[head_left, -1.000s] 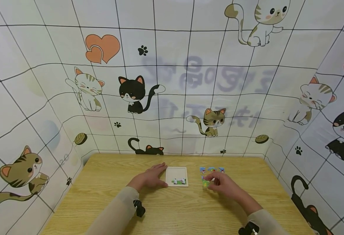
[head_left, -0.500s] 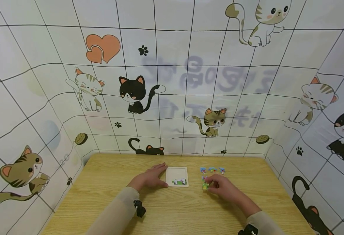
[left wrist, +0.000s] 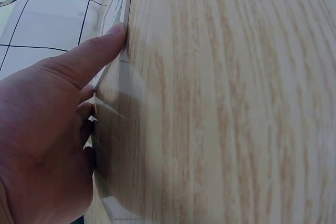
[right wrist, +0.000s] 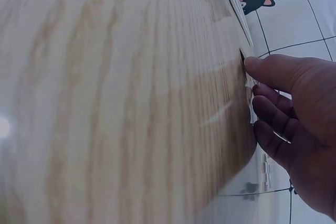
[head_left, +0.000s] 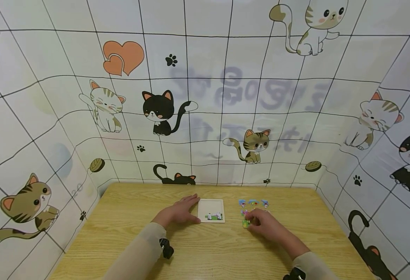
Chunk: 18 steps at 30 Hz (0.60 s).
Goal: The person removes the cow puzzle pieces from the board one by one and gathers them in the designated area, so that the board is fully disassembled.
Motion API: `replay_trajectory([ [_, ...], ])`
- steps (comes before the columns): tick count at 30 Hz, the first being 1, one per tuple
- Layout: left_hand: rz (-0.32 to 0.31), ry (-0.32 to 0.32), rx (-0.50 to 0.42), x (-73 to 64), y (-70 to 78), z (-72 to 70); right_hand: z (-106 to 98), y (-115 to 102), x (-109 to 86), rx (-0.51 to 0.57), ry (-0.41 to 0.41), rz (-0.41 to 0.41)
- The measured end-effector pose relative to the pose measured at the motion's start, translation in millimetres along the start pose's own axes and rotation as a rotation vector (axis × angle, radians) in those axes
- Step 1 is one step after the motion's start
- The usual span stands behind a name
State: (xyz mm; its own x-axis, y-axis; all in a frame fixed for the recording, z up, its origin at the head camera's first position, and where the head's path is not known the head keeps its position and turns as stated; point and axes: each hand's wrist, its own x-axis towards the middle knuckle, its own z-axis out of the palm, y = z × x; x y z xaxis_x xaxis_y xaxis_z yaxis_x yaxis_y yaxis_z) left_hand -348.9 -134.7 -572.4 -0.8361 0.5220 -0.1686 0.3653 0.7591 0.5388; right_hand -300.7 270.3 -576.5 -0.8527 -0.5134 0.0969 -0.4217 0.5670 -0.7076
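Note:
A small square puzzle tray [head_left: 210, 207] with a pale raised rim lies mid-table, with printed puzzle pieces [head_left: 214, 216] along its bottom edge. My left hand [head_left: 180, 211] rests along the tray's left side, fingers extended. In the left wrist view its thumb [left wrist: 100, 51] touches the tray's edge. To the right, my right hand [head_left: 266, 225] pinches a yellow-green puzzle piece [head_left: 245, 224] between thumb and fingers, low over the table. The right wrist view shows the thumb [right wrist: 268, 71] at a thin edge, the piece mostly hidden.
A row of blue-topped puzzle pieces [head_left: 253, 202] lies beyond my right hand. A pinkish piece [head_left: 244, 212] shows just below that row, partly covered by the fingers. The wooden table [head_left: 205, 252] ends at walls of cat-printed cloth [head_left: 205, 116].
My right hand has shifted slightly toward me, and the yellow-green piece at its fingertips has moved a little the same way. The left hand and tray have stayed put.

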Motion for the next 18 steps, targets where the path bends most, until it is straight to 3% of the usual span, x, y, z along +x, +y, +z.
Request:
replay_trajectory([
  [18, -0.008, 0.004, 0.007, 2.0, -0.7, 1.9, -0.7, -1.5, 2.1, -0.078, -0.026, 0.018],
])
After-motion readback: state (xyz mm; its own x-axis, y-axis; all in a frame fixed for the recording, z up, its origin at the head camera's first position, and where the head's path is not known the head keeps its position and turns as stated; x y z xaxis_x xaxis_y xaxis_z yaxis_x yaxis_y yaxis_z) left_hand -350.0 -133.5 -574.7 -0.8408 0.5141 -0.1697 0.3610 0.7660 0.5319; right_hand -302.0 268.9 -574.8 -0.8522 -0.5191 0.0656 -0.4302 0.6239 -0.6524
